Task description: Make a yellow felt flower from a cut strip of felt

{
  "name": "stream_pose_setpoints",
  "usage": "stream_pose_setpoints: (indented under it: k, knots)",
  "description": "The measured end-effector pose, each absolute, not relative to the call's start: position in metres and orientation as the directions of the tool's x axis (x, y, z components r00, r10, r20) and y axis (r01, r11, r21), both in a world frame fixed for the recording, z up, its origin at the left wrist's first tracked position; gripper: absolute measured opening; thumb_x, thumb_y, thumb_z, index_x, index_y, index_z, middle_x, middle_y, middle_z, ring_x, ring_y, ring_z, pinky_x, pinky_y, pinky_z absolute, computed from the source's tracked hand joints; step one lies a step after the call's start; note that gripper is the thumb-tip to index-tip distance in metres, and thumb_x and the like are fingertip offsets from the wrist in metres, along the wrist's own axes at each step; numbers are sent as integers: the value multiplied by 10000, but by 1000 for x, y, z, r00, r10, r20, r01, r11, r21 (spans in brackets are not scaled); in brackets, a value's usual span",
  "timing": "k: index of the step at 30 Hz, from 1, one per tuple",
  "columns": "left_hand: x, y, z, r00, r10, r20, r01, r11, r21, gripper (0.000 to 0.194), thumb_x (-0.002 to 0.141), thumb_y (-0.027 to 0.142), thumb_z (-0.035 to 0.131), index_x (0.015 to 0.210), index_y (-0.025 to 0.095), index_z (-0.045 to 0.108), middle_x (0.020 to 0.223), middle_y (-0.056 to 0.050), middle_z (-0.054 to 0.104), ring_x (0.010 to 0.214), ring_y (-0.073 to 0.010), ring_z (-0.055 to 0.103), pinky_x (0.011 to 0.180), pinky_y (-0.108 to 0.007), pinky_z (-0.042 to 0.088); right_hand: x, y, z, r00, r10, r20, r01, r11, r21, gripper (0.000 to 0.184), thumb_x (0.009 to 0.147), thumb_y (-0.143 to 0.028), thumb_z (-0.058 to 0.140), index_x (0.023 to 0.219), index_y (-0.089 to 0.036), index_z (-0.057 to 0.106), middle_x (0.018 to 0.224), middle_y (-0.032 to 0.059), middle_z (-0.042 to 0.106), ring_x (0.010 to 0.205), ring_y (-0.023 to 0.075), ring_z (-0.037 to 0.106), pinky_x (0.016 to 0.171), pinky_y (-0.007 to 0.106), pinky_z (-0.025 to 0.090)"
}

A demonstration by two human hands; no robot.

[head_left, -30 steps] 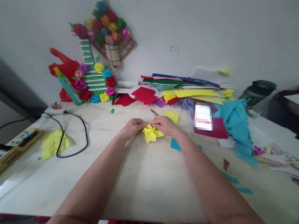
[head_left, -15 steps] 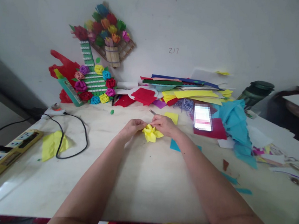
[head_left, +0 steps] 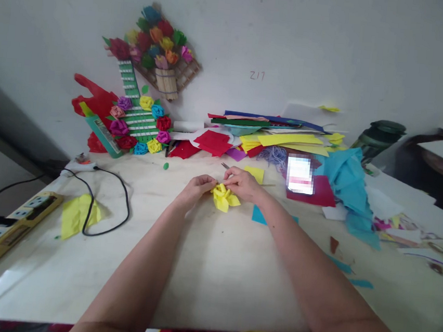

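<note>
Honestly, with the left hand and right hand pinching that yellow, pointy-petalled paper flower at ten and one o'clock, uneven tugging could rip it.

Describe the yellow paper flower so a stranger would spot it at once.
On the pale table, look to the middle, where the left hand and right hand are close together. The yellow paper flower is held between them. It spreads outward in folded petals, unlike the flat yellow square just beyond the right hand and the creased yellow sheet beneath the black cable.
</note>
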State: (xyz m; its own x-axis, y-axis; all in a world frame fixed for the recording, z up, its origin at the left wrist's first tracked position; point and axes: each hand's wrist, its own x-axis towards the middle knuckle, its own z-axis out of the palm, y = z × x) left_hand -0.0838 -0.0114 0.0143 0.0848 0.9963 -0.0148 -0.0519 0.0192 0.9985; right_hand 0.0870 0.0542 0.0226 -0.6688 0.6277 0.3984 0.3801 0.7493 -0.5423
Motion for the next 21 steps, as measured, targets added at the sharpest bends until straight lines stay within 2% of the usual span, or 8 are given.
stream_pose_setpoints:
  k: [7, 11, 21]
  knots:
    - [-84, -10, 14, 77, 997, 9, -151, 3, 989, 207, 646, 283, 575, 798, 142, 571, 847, -60, 609, 757, -159, 555, 702, -280, 401, 88, 55, 20, -644, 644, 413, 356, 730, -583, 169, 642, -117, 547, 716, -193, 679, 847, -2, 557, 653, 77, 513, 605, 198, 399]
    - [-84, -9, 13, 73, 997, 20, -179, -7, 984, 184, 643, 235, 561, 799, 139, 578, 834, -56, 606, 783, -167, 555, 732, -292, 402, 89, 57, 19, -620, 660, 424, 353, 717, -601, 167, 635, -115, 558, 712, -198, 681, 825, -2, 565, 659, 83, 521, 603, 201, 403]
    - [-81, -13, 18, 69, 995, 71, -141, -61, 988, 186, 669, 289, 578, 794, 152, 565, 822, -43, 610, 737, -147, 558, 701, -284, 415, 88, 56, 22, -607, 645, 465, 348, 741, -574, 143, 646, -135, 560, 695, -197, 680, 818, 5, 551, 685, 91, 525, 642, 216, 416]
